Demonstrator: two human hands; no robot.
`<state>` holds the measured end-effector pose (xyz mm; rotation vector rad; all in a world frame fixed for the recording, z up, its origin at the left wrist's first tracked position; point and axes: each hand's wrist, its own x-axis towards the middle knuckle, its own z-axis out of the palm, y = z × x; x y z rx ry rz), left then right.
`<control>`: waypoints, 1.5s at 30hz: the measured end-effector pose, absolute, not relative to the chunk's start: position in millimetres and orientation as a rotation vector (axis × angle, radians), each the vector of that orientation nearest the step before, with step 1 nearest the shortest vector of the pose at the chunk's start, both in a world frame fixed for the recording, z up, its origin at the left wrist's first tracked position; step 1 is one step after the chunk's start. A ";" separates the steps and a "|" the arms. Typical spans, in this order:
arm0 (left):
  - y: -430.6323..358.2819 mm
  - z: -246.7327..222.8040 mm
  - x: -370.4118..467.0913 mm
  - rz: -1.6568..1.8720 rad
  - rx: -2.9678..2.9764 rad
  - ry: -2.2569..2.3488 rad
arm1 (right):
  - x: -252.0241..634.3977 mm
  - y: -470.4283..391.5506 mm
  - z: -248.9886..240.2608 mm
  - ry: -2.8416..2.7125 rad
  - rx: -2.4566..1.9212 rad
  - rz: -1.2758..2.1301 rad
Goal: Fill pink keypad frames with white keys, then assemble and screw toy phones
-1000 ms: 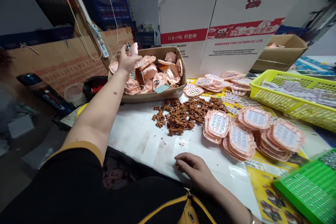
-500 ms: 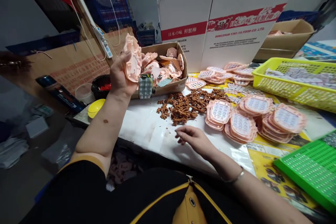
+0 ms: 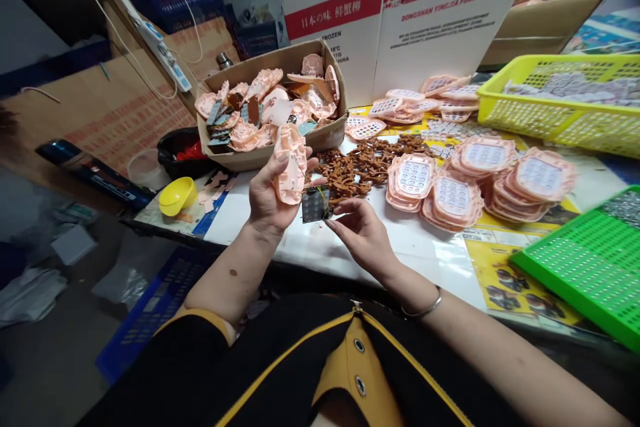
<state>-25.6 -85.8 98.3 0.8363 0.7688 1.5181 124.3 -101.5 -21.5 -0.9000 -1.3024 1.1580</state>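
My left hand [image 3: 273, 197] is wrapped round a pink plastic shell [image 3: 291, 163], held upright above the front of the table. Beside it hangs a dark square circuit board [image 3: 315, 205] with thin yellow wires. My right hand [image 3: 363, 233] pinches the board's right edge between thumb and fingers, where a small dark round part partly shows. Behind the hands lies a heap of small brown plastic pieces [image 3: 350, 170]. A cardboard box [image 3: 280, 159] holding pink shells and boards stands behind my left hand.
Stacked pink keypad panels [image 3: 457, 193] sit to the right, with more panels [image 3: 405, 107] behind. Farther right are a yellow basket [image 3: 545, 120] and a green tray [image 3: 565, 260]. On the left are a yellow bowl [image 3: 177, 197], a black container [image 3: 183, 163] and a dark bottle [image 3: 95, 173].
My left hand has brought the shell and its dangling board from the box down and right. My right hand, formerly apart, now pinches the board's edge. The view has tilted downward.
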 end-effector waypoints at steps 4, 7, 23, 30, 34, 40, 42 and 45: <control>-89.7 92.7 -22.8 1.531 0.782 0.792 | 122.2 -102.2 -24.8 -1.381 -0.951 1.112; -93.5 89.6 -22.5 1.537 0.772 0.770 | 122.4 -104.6 -24.6 -1.397 -0.945 1.082; -112.1 74.3 1.6 1.603 0.914 0.772 | 130.8 -106.2 -28.1 -1.366 -1.023 0.833; -122.0 75.2 0.9 1.562 1.015 0.753 | 173.4 -98.0 -12.7 -1.689 -0.826 -0.099; -129.3 72.6 -11.5 1.459 1.287 0.597 | 210.6 -106.8 17.7 -1.865 -0.632 -0.485; -133.9 61.4 -12.4 1.085 1.282 0.500 | 222.5 -133.6 65.5 -2.051 -0.519 -0.459; -133.5 56.5 -6.7 1.061 1.184 0.469 | 217.0 -137.1 72.1 -2.078 -0.514 -0.450; -134.5 52.7 0.1 1.034 1.084 0.472 | 209.1 -138.7 74.1 -2.083 -0.550 -0.443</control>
